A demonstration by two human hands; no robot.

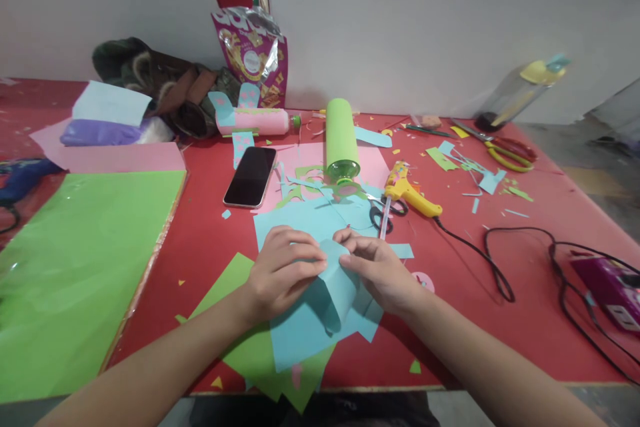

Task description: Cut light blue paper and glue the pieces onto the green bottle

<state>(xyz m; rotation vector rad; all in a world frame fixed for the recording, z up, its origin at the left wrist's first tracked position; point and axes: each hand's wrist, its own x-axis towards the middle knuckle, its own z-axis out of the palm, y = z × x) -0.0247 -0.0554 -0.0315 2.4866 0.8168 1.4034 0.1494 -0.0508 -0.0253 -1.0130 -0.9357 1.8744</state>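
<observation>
My left hand (pixel 284 270) pinches the left edge of a small folded piece of light blue paper (pixel 341 287), fingertips pressed together on it. Opposite, my right hand (pixel 383 267) grips the same piece near its top between thumb and fingers. A crease runs down the piece, and its lower end hangs a little above a larger light blue sheet (pixel 295 350). Under that sheet lie green paper sheets (pixel 260 353). Just beyond my hands are black-handled scissors (pixel 383 217), partly covered by a glue stick, and a bottle wrapped in green paper (pixel 341 137).
A yellow hot glue gun (pixel 413 197) trails a black cord toward a purple power box (pixel 610 287). Left are a phone (pixel 251 177) and a green-covered board (pixel 90 267). Behind stand a pink-wrapped bottle (pixel 255 121) and a snack bag (pixel 255 57). Red-handled shears (pixel 510 152) and paper scraps lie right.
</observation>
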